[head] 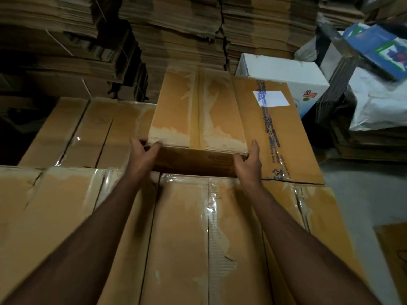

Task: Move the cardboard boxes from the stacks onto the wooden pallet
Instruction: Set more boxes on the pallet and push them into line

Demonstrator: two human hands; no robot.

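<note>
cardboard box | btwn both grips | L hand + R hand clasp near corners

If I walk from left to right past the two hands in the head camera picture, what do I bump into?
Left hand → the raised cardboard box it holds → right hand → flat box with the white label → grey floor.

Held box tan-brown, pale torn patches on top. Neighbouring box tan with blue printed tape and white label; white box behind it. Flattened cardboard stacks dull brown.
</note>
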